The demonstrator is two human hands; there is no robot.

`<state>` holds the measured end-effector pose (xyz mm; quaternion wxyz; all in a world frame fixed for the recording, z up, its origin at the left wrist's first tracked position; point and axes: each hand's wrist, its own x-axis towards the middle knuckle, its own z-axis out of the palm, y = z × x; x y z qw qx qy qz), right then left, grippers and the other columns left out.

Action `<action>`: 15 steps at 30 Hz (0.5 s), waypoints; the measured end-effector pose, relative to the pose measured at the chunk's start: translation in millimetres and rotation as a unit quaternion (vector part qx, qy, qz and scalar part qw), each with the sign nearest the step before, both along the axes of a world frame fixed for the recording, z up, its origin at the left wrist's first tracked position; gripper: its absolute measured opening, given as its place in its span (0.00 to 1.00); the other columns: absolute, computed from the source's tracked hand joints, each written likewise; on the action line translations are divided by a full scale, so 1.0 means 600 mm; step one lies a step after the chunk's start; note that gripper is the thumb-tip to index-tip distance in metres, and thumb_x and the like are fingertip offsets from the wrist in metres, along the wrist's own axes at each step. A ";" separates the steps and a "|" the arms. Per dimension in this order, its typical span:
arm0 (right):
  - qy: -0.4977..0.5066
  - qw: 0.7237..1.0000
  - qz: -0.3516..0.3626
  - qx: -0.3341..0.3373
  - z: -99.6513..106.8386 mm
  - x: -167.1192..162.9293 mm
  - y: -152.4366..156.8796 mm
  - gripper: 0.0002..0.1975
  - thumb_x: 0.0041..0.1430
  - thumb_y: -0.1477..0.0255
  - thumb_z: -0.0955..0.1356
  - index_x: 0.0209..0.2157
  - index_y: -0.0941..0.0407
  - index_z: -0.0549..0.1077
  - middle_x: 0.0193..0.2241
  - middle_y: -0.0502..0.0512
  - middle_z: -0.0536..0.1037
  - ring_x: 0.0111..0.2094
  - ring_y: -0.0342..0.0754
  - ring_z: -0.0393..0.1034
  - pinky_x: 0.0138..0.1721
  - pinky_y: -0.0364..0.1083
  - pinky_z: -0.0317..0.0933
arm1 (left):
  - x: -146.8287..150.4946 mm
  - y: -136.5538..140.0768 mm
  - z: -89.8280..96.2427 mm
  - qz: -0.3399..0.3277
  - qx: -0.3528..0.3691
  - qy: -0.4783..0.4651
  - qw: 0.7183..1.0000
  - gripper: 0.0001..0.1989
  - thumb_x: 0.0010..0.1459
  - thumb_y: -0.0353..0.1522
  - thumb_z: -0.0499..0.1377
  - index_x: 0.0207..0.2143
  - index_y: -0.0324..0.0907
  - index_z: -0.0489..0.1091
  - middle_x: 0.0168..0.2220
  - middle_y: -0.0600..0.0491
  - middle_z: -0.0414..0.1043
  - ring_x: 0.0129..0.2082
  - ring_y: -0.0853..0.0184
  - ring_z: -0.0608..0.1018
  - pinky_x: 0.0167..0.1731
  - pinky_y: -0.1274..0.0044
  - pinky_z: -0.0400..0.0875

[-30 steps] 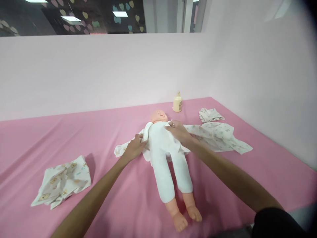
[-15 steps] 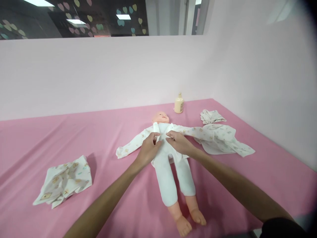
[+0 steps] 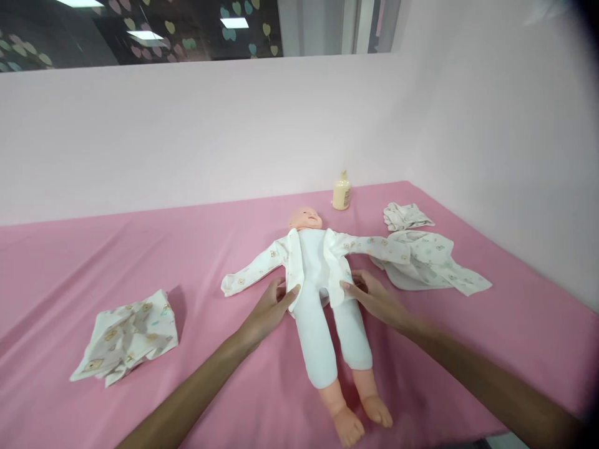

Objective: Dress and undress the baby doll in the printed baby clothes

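A baby doll (image 3: 314, 255) lies on its back, its head toward the wall and its bare feet toward me. Its body and legs are white cloth. A white baby shirt (image 3: 255, 269) with small printed figures is on its arms, the front hanging apart over the chest. My left hand (image 3: 271, 305) pinches the lower edge of the shirt's left front panel between thumb and fingers. At the other panel's lower edge, my right hand (image 3: 369, 296) grips the cloth the same way, thumb on top.
A pink sheet (image 3: 210, 374) covers the table. Printed cloth (image 3: 128, 337) lies crumpled at left. To the right are a spread printed garment (image 3: 430, 259) and a small folded one (image 3: 406, 216). A pale yellow pump bottle (image 3: 341, 192) stands near the white wall (image 3: 187, 137).
Both hands have moved from the doll's chest down to the shirt's lower edges and farther apart. The two front panels now lie flatter, showing more of the white chest.
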<state>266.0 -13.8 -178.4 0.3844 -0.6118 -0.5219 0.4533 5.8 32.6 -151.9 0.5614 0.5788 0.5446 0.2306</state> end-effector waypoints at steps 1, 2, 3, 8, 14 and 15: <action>-0.001 1.000 -0.006 0.004 0.001 -0.007 -0.001 0.26 0.59 0.49 0.67 0.51 0.52 0.68 0.51 0.59 0.74 0.50 0.56 0.71 0.44 0.51 0.68 | 0.004 0.001 0.001 -0.007 0.016 -0.015 1.000 0.32 0.59 0.53 0.57 0.59 0.45 0.61 0.55 0.45 0.70 0.52 0.58 0.74 0.50 0.70 0.71; -0.011 1.000 -0.016 0.010 0.002 -0.014 0.000 0.26 0.58 0.49 0.67 0.51 0.52 0.68 0.49 0.59 0.75 0.48 0.57 0.71 0.42 0.51 0.68 | 0.009 0.002 0.003 -0.009 0.033 -0.026 0.999 0.30 0.60 0.52 0.57 0.57 0.44 0.64 0.54 0.46 0.71 0.52 0.58 0.75 0.49 0.70 0.72; -0.022 0.999 -0.027 0.019 0.002 -0.021 0.002 0.26 0.57 0.49 0.68 0.49 0.52 0.68 0.47 0.59 0.76 0.46 0.57 0.72 0.40 0.52 0.68 | 0.012 0.003 0.004 -0.005 0.045 -0.037 0.998 0.29 0.60 0.52 0.57 0.56 0.44 0.65 0.53 0.46 0.72 0.51 0.57 0.75 0.48 0.70 0.72; -0.046 0.997 -0.044 0.046 -0.001 -0.047 0.019 0.21 0.56 0.50 0.68 0.39 0.52 0.68 0.39 0.58 0.76 0.37 0.55 0.71 0.33 0.52 0.64 | 0.015 0.009 0.005 0.027 0.069 -0.103 0.992 0.29 0.62 0.49 0.57 0.60 0.47 0.62 0.60 0.47 0.68 0.55 0.57 0.74 0.50 0.69 0.73; -0.062 0.995 -0.030 0.068 -0.011 -0.050 0.023 0.22 0.58 0.47 0.65 0.33 0.52 0.60 0.31 0.51 0.70 0.31 0.49 0.64 0.29 0.47 0.59 | 0.001 0.004 -0.002 0.034 0.067 -0.094 0.993 0.29 0.62 0.50 0.56 0.61 0.48 0.62 0.61 0.48 0.67 0.56 0.59 0.74 0.50 0.71 0.73; -0.074 0.995 -0.019 0.071 -0.008 -0.044 0.025 0.22 0.58 0.48 0.65 0.32 0.52 0.60 0.30 0.51 0.69 0.30 0.48 0.63 0.29 0.47 0.58 | -0.003 0.004 -0.002 0.031 0.067 -0.081 0.994 0.30 0.62 0.50 0.56 0.61 0.47 0.62 0.61 0.47 0.67 0.55 0.59 0.74 0.49 0.71 0.73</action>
